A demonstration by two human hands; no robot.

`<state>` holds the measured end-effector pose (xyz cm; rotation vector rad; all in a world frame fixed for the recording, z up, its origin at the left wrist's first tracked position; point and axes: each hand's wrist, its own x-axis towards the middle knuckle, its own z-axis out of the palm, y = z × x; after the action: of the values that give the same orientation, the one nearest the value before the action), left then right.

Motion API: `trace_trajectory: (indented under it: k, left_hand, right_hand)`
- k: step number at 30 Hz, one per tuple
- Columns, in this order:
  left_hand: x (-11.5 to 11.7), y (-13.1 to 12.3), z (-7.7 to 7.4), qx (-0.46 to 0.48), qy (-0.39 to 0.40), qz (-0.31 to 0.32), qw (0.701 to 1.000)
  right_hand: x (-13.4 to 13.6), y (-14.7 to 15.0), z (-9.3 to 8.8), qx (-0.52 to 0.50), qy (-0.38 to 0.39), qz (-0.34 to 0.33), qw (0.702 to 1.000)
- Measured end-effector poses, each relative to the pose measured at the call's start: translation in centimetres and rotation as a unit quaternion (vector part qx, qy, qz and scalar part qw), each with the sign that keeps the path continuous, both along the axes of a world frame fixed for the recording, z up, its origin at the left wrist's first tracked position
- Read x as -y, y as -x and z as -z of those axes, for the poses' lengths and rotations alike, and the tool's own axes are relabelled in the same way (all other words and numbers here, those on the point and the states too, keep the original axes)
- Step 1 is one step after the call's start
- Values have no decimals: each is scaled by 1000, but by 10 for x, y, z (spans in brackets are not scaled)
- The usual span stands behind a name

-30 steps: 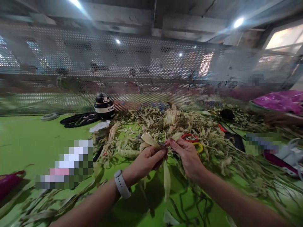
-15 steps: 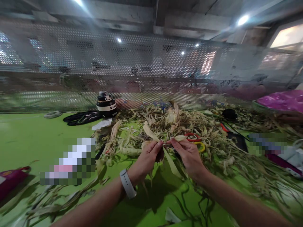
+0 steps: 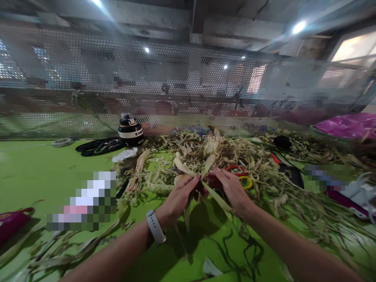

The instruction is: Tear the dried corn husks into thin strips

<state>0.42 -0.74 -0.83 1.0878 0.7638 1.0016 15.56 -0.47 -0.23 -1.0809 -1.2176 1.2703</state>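
Note:
Pale dried strips that look like corn husk point(image 3: 184, 167) meet between my two hands above the green table. My left hand point(image 3: 183, 190), with a light watch band on the wrist, pinches them at their crossing. Close beside it, my right hand point(image 3: 228, 187) has its fingers bent around the husk strips; its fingertips are partly hidden. One strip point(image 3: 219, 197) slants down to the right beneath my right hand, and another stands up between the hands. Scissors with a red and a yellow handle loop point(image 3: 245, 182) lie just behind my right hand.
A heap of dried husks point(image 3: 232, 147) spreads behind my hands and to the right. A black bottle point(image 3: 130, 131), a coiled black strap point(image 3: 98, 146) and a tape ring point(image 3: 62, 142) stand back left. Perforated metal screening point(image 3: 176, 74) closes the far side. A pink bag point(image 3: 346, 125) sits right.
The strip by my right fingers has swung from pointing right to standing up between the hands. My right hand's fingers have curled in more. The view has shifted slightly.

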Motion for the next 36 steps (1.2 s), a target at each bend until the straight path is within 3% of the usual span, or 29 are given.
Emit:
trace_trajectory:
  k: [4,9,13,16,18,20,22,26,30,33,36]
  left_hand:
    - [-4,-1,1,20,6,-30,999]
    - [-1,-6,0,-14,-4,-113,993]
    - [-1,-7,1,40,38,-119,991]
    - [-4,-4,0,97,70,-85,989]
    - [-7,-2,-2,135,65,-65,987]
    - [-7,-1,-3,156,44,-64,985]
    - [-7,-1,-4,163,34,-79,983]
    - [-6,-2,-3,150,33,-100,983]
    - [-9,0,-3,121,17,-115,986]
    - [-12,4,-4,75,5,-145,987]
    - [-13,8,-4,22,-41,-142,989]
  right_hand:
    - [4,-2,-2,166,-65,-76,981]
    - [8,1,3,335,-233,-88,909]
    - [3,0,6,376,-241,-103,889]
    - [2,-4,4,392,-267,1,880]
    - [4,-6,1,389,-351,128,842]
    - [9,-6,-1,388,-420,173,802]
    - [14,-2,1,406,-408,106,811]
    - [17,10,14,356,-233,-74,902]
    - [13,12,23,261,-149,-119,946]
    - [11,7,18,290,-162,-92,939]
    - [10,0,7,373,-256,-39,891]
